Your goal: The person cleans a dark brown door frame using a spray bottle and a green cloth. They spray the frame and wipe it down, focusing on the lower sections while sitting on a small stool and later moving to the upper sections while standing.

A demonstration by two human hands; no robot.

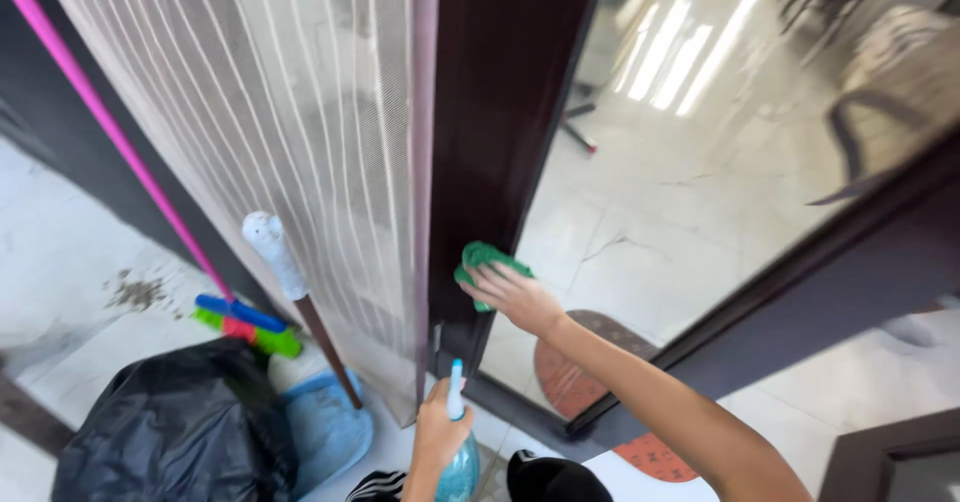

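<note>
The right hand [515, 295] lies flat, fingers spread, pressing a green cloth [481, 258] against the dark door frame [490, 112] beside the glass pane [700, 162]; flat pressure keeps the cloth in contact. The left hand [438, 430] grips a blue spray bottle [458, 457] upright, nozzle raised, ready. The bottle's base is cut off; most of the cloth is hidden.

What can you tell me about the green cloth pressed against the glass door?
The crumpled green cloth looks soft, like microfibre or towelling, bunched rather than spread flat. The person's right hand presses it, fingers splayed over its lower part, against the glass pane right beside the dark brown door frame, low on the door. Only its upper and left edges peek out from under the hand; the rest is hidden.
</note>
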